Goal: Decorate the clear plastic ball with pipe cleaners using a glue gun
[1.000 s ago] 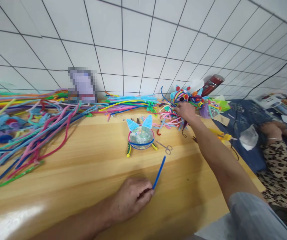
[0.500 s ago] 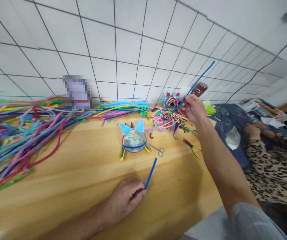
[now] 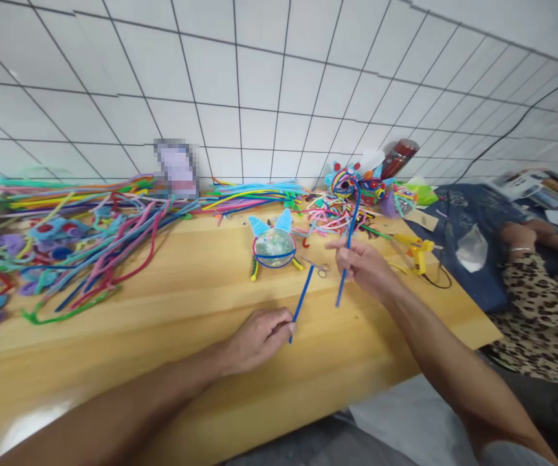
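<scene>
My left hand [image 3: 262,338] is low over the wooden table, thumb and fingers closed on a short blue pipe cleaner [image 3: 303,294] that slants up to the right. To its right, my right hand [image 3: 365,266] pinches a longer blue pipe cleaner [image 3: 355,217], which stands nearly upright and curves at the top. Beyond both hands sits a clear round ornament [image 3: 275,244] with light blue pipe-cleaner ears and a blue band around it. Yellow-and-green pieces poke out below it on both sides. Small scissors [image 3: 323,270] lie beside it, partly behind the short pipe cleaner.
Heaps of coloured pipe cleaners [image 3: 128,236] cover the table's left and back. A blurred-out upright object [image 3: 177,169] leans at the wall. Finished-looking decorated pieces [image 3: 344,181], a red bottle [image 3: 400,157] and a yellow glue gun [image 3: 419,254] are at right. Another person's patterned clothing [image 3: 536,304] shows there.
My right hand has come down and towards my left hand with the long blue pipe cleaner, which now points more upright. The view has shifted, revealing the glue gun.
</scene>
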Tool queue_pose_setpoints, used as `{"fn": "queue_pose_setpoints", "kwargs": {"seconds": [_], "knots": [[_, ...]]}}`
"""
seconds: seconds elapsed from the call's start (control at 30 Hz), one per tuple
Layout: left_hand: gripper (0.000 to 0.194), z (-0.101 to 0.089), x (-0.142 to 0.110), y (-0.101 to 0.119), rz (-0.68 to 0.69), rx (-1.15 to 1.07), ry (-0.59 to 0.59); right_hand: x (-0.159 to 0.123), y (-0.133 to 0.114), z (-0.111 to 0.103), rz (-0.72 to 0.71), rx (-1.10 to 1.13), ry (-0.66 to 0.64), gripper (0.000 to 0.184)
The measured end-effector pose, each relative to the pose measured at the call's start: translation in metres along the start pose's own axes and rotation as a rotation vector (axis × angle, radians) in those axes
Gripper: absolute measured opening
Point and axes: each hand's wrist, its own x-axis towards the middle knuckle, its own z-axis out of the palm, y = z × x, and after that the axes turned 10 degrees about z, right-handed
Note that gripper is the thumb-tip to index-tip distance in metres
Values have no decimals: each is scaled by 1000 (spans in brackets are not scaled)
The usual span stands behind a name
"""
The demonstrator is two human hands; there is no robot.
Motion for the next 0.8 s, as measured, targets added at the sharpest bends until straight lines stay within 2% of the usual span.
{"fn": "queue_pose_setpoints", "kwargs": {"seconds": [0.1, 0.23, 0.4, 0.5, 0.57, 0.73, 0.8], "knots": [[29, 0, 1, 0, 36, 45, -19, -22, 20, 22, 26, -127, -66, 48], [27, 2, 0, -2, 94, 96, -51, -38, 27, 42, -21, -268, -68, 39], [25, 2, -1, -3, 60, 68, -46, -35, 27, 42, -23, -329, 8, 44], [26, 2, -1, -2, 15, 21, -33, -24, 24, 25, -23, -349, 85, 48], [26, 2, -1, -2, 4, 11, -30, -12, 18, 5, -37, -365, 163, 49], [25, 7, -3, -8, 32, 39, -7, 17, -10, -58, -143, -621, 483, 39], [24, 9, -3, -12, 37, 49, -6, 19, -17, -75, -172, -664, 598, 35]]}}
